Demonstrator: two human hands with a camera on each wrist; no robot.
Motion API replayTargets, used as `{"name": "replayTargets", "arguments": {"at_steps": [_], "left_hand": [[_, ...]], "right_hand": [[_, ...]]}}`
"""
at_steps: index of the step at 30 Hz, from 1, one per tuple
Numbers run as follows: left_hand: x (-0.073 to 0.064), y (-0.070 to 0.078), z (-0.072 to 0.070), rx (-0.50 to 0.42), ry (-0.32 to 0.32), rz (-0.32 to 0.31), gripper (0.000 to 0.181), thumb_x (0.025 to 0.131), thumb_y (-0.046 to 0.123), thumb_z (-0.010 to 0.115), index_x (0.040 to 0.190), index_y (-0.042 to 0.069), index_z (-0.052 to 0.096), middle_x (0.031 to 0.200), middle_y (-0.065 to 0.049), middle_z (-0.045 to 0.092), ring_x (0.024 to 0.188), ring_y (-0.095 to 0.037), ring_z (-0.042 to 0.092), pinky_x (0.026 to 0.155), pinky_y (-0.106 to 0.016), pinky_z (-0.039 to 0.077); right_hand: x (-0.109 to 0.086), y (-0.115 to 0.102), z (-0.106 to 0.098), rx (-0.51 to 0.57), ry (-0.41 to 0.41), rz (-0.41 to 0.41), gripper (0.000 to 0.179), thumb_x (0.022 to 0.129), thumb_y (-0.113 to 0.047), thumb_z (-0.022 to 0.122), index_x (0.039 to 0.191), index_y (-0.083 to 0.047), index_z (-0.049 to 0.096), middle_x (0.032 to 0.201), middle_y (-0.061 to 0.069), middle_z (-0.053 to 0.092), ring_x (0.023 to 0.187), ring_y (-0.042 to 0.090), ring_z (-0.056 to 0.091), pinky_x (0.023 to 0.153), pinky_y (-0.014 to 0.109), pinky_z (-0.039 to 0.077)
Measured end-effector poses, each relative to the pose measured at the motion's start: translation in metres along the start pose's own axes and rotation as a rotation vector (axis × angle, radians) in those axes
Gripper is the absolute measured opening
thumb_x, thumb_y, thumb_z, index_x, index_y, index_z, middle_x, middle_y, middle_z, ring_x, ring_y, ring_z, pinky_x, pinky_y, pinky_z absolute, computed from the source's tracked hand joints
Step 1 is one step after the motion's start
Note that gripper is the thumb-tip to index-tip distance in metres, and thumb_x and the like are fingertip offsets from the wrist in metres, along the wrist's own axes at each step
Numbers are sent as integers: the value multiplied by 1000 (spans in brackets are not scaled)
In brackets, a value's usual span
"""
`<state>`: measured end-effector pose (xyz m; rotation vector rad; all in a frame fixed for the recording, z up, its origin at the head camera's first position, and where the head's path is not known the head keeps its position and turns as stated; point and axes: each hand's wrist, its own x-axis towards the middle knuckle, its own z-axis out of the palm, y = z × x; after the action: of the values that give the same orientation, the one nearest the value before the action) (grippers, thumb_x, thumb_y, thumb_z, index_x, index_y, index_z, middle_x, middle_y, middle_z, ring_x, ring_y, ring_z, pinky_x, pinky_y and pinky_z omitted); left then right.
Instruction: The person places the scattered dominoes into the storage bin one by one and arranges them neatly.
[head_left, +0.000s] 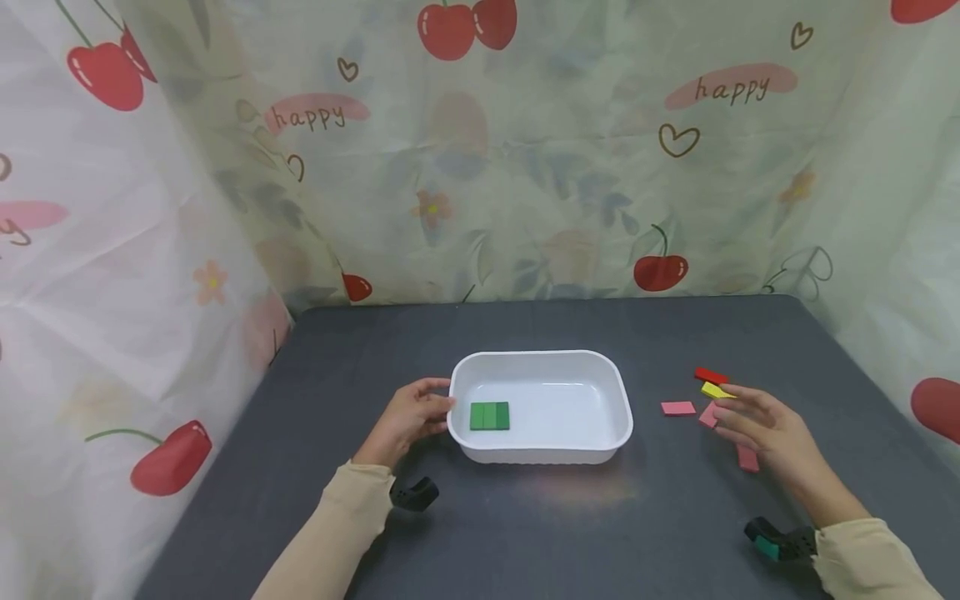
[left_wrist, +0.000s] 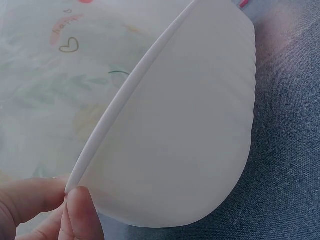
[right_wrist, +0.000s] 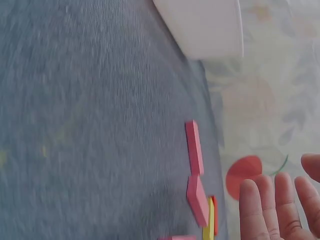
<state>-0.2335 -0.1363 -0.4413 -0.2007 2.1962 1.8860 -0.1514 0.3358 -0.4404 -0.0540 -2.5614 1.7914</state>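
The left sleeve (head_left: 330, 529) slants up from the lower left, and the left hand (head_left: 405, 419) pinches the left rim of the white tray (head_left: 570, 417) between thumb and fingers. Inside, 3 green blocks (head_left: 489, 416) lie side by side near that end. Right of the tray, 3 pink blocks (head_left: 678, 408), 1 red block (head_left: 710, 376) and 1 yellow block (head_left: 716, 390) lie on the bench (head_left: 360, 350). The right hand (head_left: 776, 437) reaches in beside them, fingers nearly straight, thumb spread apart from them, well away from the left hand.
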Motion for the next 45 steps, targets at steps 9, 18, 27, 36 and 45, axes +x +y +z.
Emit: {"name": "replayTargets", "arguments": {"at_steps": [9,18,27,36,45], "left_hand": [[2,1,0,6,-15,1,41,86,6,69,126,5,59,93,-13,70,69,-14,64,63,-26,56],[0,3,-2,11,-3,-6,40,86,7,69,125,6,60,96,-13,71,71,-15,64,65,-27,56],[-3,2,-3,21,6,-12,40,86,8,69,125,7,59,99,-15,71,72,-16,65,65,-28,56],[-3,1,0,13,8,7,40,86,7,69,125,7,59,93,-11,71,69,-15,65,63,-27,56],[-3,1,0,19,11,-7,40,86,7,69,125,8,60,94,-11,71,70,-15,65,64,-28,56]], "right_hand": [[8,15,-24,76,25,5,35,95,-22,61,128,-25,50,102,-26,61,90,-7,64,72,17,55],[39,20,-41,-203,12,47,68,96,-34,59,145,5,32,121,2,58,87,-23,47,73,15,53],[67,19,-49,-373,-160,83,67,96,-35,58,145,4,33,142,36,38,122,45,46,89,45,53],[79,19,-52,-415,-291,153,63,93,-29,62,141,5,39,141,37,39,127,53,34,93,66,39],[84,23,-52,-441,-338,214,57,92,-22,62,139,4,43,139,38,39,124,54,34,91,69,35]]}}
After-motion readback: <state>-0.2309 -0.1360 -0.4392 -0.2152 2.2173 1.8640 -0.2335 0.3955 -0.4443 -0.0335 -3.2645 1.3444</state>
